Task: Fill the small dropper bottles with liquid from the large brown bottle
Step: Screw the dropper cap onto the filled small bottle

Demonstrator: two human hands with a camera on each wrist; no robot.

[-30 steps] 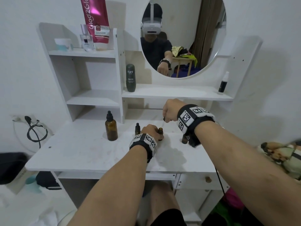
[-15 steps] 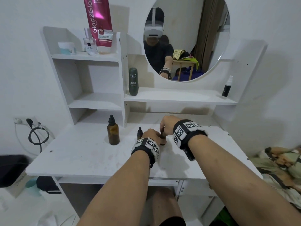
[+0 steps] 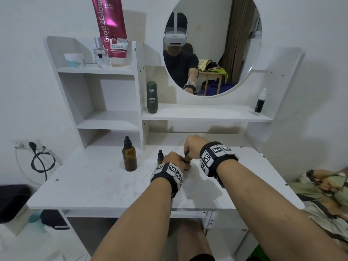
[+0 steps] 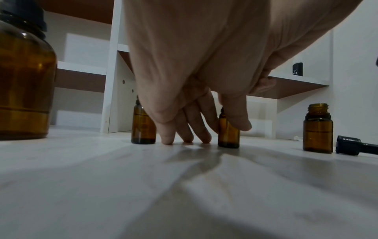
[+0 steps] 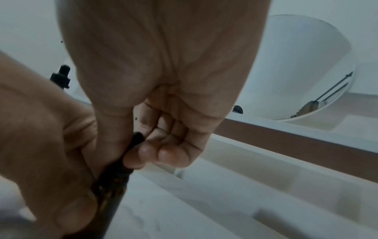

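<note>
Pinching a small bottle (image 4: 228,135), left hand (image 3: 172,158) steadies it; right hand (image 3: 192,146) apparently grips its dropper cap (image 5: 124,160).

1. From the head camera, the left hand (image 3: 172,158) covers most of the small bottle (image 3: 187,162) it holds; only a dark sliver shows.
2. The right hand (image 3: 192,147) hides the dropper cap (image 5: 136,139) from above; the right wrist view of it is blurred.
3. The open bottle (image 4: 318,129) and the loose cap (image 4: 347,145) lie behind the right wrist in the head view.
4. The big brown bottle (image 4: 24,84) is cut off by the left wrist picture's left edge.
5. Liquid levels are unclear.
</note>
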